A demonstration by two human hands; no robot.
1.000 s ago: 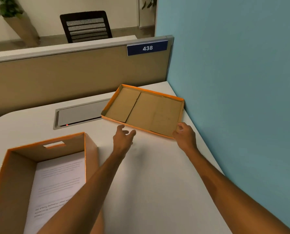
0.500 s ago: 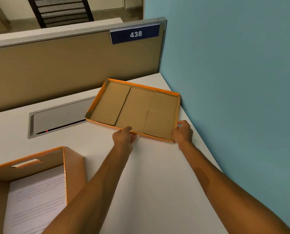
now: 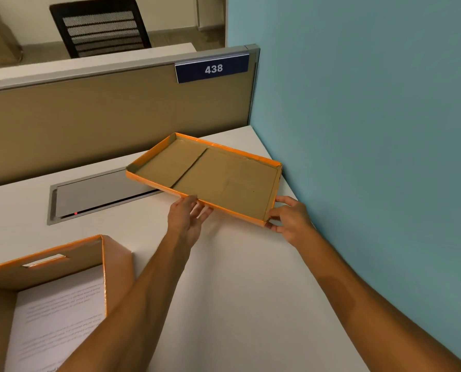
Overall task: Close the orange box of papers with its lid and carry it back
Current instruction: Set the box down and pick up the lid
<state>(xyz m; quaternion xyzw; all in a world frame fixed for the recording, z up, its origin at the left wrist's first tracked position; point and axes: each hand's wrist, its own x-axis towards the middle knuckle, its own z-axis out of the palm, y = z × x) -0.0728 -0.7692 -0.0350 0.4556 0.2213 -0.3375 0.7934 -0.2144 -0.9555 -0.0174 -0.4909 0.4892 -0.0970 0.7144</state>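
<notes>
Lifted since a moment ago, the lid [image 3: 216, 178] now tilts clear of the desk [image 3: 237, 291].
Your left hand [image 3: 186, 218] pinches its near rim and your right hand [image 3: 291, 221] its corner, steadying it for a flip; the open orange box [image 3: 44, 267] of papers [image 3: 60, 318] waits lower left.

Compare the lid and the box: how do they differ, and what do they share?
The lid is shallow with low rims; the box is deep with a handle slot. The lid is empty; the box holds papers. The left hand and right hand hold the lid; the box stands untouched. Both are brown cardboard edged orange.
</notes>
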